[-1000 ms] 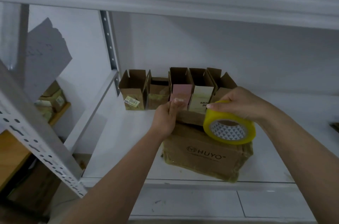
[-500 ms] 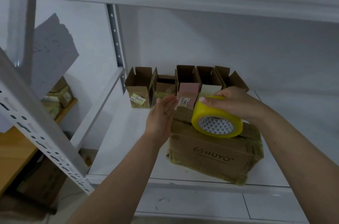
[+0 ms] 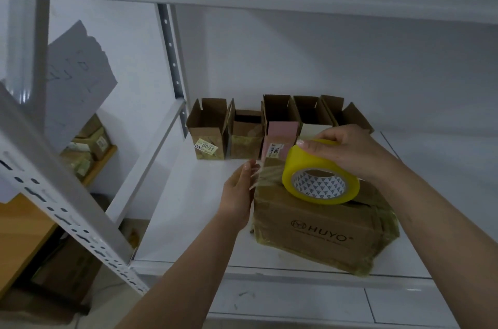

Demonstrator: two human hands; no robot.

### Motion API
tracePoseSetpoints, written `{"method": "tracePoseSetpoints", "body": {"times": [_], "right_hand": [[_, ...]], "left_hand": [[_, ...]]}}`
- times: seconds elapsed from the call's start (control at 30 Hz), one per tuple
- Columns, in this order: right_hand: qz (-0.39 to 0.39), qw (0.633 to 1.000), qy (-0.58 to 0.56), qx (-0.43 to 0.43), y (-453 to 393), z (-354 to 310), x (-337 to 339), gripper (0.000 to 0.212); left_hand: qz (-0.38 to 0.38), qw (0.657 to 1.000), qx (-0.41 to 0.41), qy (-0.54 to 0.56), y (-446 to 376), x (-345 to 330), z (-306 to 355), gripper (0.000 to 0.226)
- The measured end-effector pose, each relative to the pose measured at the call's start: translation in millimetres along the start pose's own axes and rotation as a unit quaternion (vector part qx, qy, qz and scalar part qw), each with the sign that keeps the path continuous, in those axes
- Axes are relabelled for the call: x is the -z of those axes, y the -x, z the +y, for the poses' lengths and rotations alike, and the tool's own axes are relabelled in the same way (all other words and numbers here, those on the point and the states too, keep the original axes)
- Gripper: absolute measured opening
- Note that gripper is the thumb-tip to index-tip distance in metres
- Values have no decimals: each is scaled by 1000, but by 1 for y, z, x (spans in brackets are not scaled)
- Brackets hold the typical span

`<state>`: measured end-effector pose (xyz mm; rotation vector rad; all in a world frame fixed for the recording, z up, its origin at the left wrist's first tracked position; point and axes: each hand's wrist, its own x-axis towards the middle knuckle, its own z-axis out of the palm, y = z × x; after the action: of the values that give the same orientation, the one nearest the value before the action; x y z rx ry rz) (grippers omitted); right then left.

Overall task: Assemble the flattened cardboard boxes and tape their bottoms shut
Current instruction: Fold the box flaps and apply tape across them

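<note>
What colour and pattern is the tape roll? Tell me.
The tape roll is yellow, its inner core white with small dark triangles; the head view shows it.

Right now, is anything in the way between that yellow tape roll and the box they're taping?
Nothing visible. The right hand holds the tape roll right on top of the HUYO box, and the left hand pulls the clear tape strip out over its left edge.

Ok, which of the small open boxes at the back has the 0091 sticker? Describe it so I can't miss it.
Look at the white shelf and the row of small open boxes along its back wall. The one you want is the leftmost box, nearest the perforated upright. Only it carries a yellow 0091 sticker low on its front; its neighbour has a taped front.
</note>
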<state>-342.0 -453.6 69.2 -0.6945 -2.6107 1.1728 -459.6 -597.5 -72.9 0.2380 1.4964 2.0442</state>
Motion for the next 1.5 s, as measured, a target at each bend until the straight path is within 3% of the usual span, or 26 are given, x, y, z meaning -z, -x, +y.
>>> {"method": "tracePoseSetpoints", "body": {"times": [0.1, 0.2, 0.37, 0.47, 0.6, 0.8, 0.87, 0.97, 1.03, 1.13, 1.2, 1.27, 1.37, 1.5], "right_hand": [[0, 1000, 0, -5, -3, 1, 0, 62], [0, 1000, -21, -13, -2, 1, -3, 58], [25, 997, -70, -11, 1, 4, -9, 19], [26, 997, -70, -12, 0, 6, -9, 13], [25, 996, -82, -21, 0, 7, -9, 16], [10, 996, -85, -30, 0, 7, -9, 43], [5, 996, -83, -35, -1, 8, -8, 50], [-9, 996, -77, -37, -3, 9, -8, 57], [-16, 996, -76, -35, -2, 10, -7, 60], [-30, 997, -67, -21, -4, 11, -6, 59], [-34, 997, -61, -16, -3, 10, -6, 59], [-37, 997, -63, -12, -3, 13, -4, 59], [-27, 990, -134, -24, -2, 26, 2, 60], [-3, 931, -357, -77, 2, 60, -6, 106]], "left_hand": [[-16, 1000, 19, 4, 2, -4, -2, 24], [-26, 998, 61, -14, 3, -4, -8, 34], [-19, 985, 171, -27, 4, -4, -9, 49], [-18, 984, 179, -3, 4, -6, -10, 53], [62, 976, 208, 16, 5, -6, -16, 51], [72, 975, 202, -59, 0, -2, -29, 25], [65, 976, 164, -124, -8, 2, -29, 22], [61, 976, 21, -208, -12, 8, -7, 29], [-27, 962, -122, -244, -7, 10, 20, 44], [-261, 859, -249, -363, -6, -2, 47, 88], [-330, 803, -264, -420, -6, -18, 47, 107], [-312, 788, -262, -462, -5, -30, 39, 118], [-263, 795, -255, -483, -7, -31, 29, 119], [-253, 790, -256, -496, -11, -33, 30, 114]]}}
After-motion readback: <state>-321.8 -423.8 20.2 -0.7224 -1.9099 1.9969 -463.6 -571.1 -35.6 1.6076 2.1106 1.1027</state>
